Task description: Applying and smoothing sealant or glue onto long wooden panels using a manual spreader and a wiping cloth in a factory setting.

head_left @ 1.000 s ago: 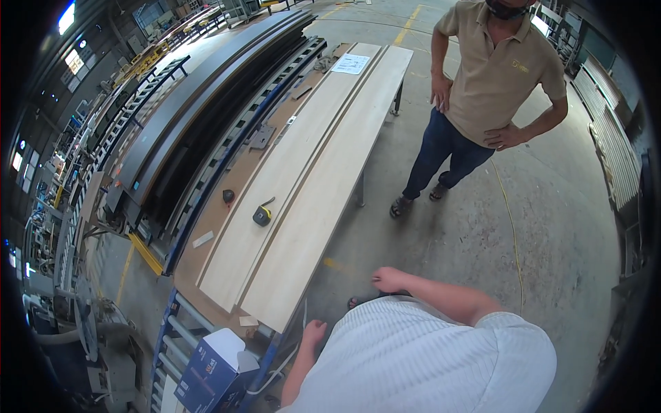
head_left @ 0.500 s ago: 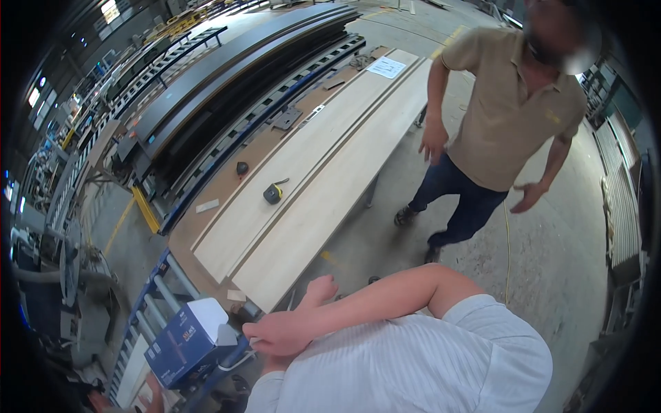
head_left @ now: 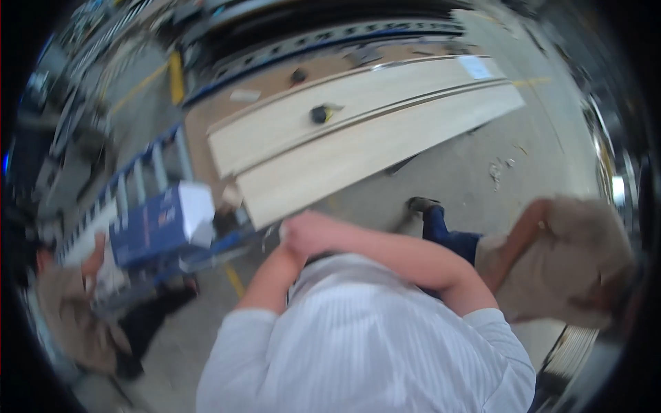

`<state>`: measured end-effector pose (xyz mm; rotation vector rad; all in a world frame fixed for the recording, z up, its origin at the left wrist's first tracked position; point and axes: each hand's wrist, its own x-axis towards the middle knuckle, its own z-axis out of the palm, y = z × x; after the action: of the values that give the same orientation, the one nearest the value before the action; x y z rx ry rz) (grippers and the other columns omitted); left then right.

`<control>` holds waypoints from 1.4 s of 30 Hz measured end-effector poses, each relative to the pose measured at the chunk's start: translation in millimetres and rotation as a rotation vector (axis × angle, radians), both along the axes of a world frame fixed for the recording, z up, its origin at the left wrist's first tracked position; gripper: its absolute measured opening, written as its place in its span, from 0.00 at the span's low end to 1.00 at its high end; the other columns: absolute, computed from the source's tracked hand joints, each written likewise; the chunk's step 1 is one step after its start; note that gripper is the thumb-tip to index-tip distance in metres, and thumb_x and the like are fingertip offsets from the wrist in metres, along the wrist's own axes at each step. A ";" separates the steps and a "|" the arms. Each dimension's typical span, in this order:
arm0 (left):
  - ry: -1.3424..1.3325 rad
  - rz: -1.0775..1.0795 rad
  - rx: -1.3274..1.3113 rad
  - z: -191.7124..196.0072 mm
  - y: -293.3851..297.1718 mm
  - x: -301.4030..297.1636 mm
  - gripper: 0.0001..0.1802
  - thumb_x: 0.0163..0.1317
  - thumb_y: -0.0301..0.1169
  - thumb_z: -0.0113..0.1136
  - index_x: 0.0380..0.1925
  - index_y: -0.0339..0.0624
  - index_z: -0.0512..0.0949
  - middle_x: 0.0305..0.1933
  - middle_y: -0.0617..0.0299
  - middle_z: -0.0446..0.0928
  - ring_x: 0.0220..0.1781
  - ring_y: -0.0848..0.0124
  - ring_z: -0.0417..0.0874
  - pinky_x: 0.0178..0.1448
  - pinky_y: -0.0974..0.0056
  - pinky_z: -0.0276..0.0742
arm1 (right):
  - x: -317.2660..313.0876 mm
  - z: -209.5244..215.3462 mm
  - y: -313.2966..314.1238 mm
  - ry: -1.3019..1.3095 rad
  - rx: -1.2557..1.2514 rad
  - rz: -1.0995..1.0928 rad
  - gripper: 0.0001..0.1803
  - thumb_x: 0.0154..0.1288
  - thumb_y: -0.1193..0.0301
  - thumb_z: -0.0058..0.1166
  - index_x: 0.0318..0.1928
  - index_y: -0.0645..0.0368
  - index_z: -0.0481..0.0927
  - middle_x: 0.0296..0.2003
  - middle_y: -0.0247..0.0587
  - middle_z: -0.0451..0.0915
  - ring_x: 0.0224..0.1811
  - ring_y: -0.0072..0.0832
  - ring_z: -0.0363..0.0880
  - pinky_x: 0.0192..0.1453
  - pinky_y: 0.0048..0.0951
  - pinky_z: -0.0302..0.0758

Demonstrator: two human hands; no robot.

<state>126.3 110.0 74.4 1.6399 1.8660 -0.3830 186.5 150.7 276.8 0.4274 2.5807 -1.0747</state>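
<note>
My hands meet in front of my white shirt, beside the near end of the pale boards. My right hand lies over my left hand and covers most of it. Motion blur smears the fingers of both, so whether they are open or closed does not show. No tool is visible in either hand. Two long pale wooden boards lie side by side just beyond. A black and yellow tape measure rests on the farther board, out of reach of my hands.
A blue and white box stands on a roller conveyor to the left. One co-worker is beside that box; another, in a beige shirt, stands close on my right. A white sheet lies at the boards' far end.
My view has swung to the right and down. My hands, crossed at the wrists before, are now together. The co-worker in beige now appears lower and farther right, bent or turned aside.
</note>
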 end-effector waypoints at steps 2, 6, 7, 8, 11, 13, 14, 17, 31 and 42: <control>0.005 0.068 -0.049 -2.7 22.4 -23.4 0.10 0.64 0.36 0.63 0.39 0.49 0.90 0.45 0.54 0.90 0.51 0.58 0.91 0.53 0.49 0.82 | 0.7 5.9 3.9 0.147 0.001 -0.093 0.15 0.68 0.64 0.53 0.40 0.65 0.81 0.34 0.60 0.84 0.41 0.56 0.85 0.48 0.53 0.80; 0.053 0.058 -0.065 -17.6 -1.3 -28.2 0.10 0.64 0.36 0.63 0.40 0.50 0.90 0.46 0.55 0.90 0.52 0.59 0.91 0.55 0.51 0.81 | -16.4 56.9 8.2 0.113 -0.183 -0.085 0.15 0.69 0.61 0.55 0.40 0.63 0.79 0.36 0.57 0.84 0.42 0.59 0.84 0.48 0.54 0.78; 0.069 0.031 -0.052 -19.3 -2.3 -26.8 0.10 0.64 0.36 0.63 0.40 0.50 0.90 0.46 0.56 0.90 0.52 0.59 0.90 0.55 0.51 0.81 | -16.7 70.2 5.3 0.108 -0.187 -0.079 0.15 0.69 0.61 0.55 0.40 0.63 0.79 0.36 0.57 0.84 0.42 0.59 0.84 0.48 0.54 0.78; 0.086 0.001 -0.034 -20.4 -0.6 -25.3 0.10 0.64 0.36 0.63 0.40 0.50 0.90 0.46 0.56 0.90 0.52 0.60 0.90 0.55 0.51 0.81 | -15.4 82.1 -0.4 0.196 -0.301 -0.022 0.15 0.69 0.62 0.56 0.40 0.63 0.78 0.35 0.56 0.84 0.42 0.58 0.83 0.48 0.53 0.77; 0.147 -0.127 0.035 -26.1 14.6 -22.5 0.10 0.65 0.36 0.63 0.41 0.51 0.90 0.47 0.57 0.90 0.53 0.61 0.90 0.56 0.52 0.80 | -13.4 104.1 -23.6 0.253 -0.503 0.107 0.13 0.69 0.63 0.58 0.41 0.63 0.78 0.34 0.54 0.83 0.43 0.56 0.82 0.50 0.49 0.77; 0.169 -0.192 0.078 -24.7 29.4 -21.3 0.10 0.65 0.36 0.63 0.41 0.51 0.90 0.47 0.57 0.90 0.53 0.61 0.90 0.56 0.53 0.80 | -13.2 101.6 -33.3 0.221 -0.582 0.180 0.13 0.69 0.64 0.58 0.41 0.62 0.79 0.34 0.53 0.83 0.44 0.55 0.82 0.51 0.46 0.77; 0.150 -0.159 0.059 -20.3 30.6 -18.3 0.10 0.65 0.36 0.63 0.42 0.52 0.90 0.48 0.59 0.90 0.54 0.63 0.89 0.58 0.54 0.77 | -9.4 89.5 -33.2 0.234 -0.568 0.136 0.12 0.70 0.64 0.57 0.42 0.62 0.80 0.33 0.53 0.82 0.40 0.51 0.81 0.49 0.45 0.76; 0.150 -0.240 -0.009 -15.4 52.4 1.3 0.11 0.67 0.38 0.61 0.44 0.54 0.90 0.49 0.61 0.89 0.56 0.63 0.89 0.60 0.53 0.76 | -2.8 57.0 -3.6 0.219 -0.265 -0.016 0.11 0.67 0.66 0.58 0.42 0.61 0.82 0.35 0.54 0.84 0.41 0.51 0.82 0.49 0.46 0.78; -0.267 0.164 -0.113 -45.6 72.9 29.2 0.26 0.66 0.50 0.60 0.55 0.43 0.82 0.59 0.49 0.84 0.62 0.51 0.84 0.65 0.48 0.80 | 380.1 -238.7 224.1 -0.250 0.315 -0.995 0.17 0.58 0.67 0.58 0.44 0.65 0.81 0.46 0.62 0.85 0.51 0.57 0.85 0.53 0.51 0.82; -0.254 0.628 -0.203 -89.4 97.2 76.1 0.28 0.63 0.51 0.64 0.53 0.40 0.83 0.56 0.44 0.85 0.60 0.51 0.85 0.63 0.50 0.81 | 527.8 -355.2 286.7 -0.408 -0.347 -0.986 0.34 0.63 0.64 0.65 0.68 0.67 0.76 0.50 0.63 0.86 0.53 0.46 0.88 0.45 0.39 0.88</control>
<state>202.4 207.2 -15.0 0.8585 1.9492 -0.0833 714.3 437.4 -78.4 1.7031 1.7223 -1.4617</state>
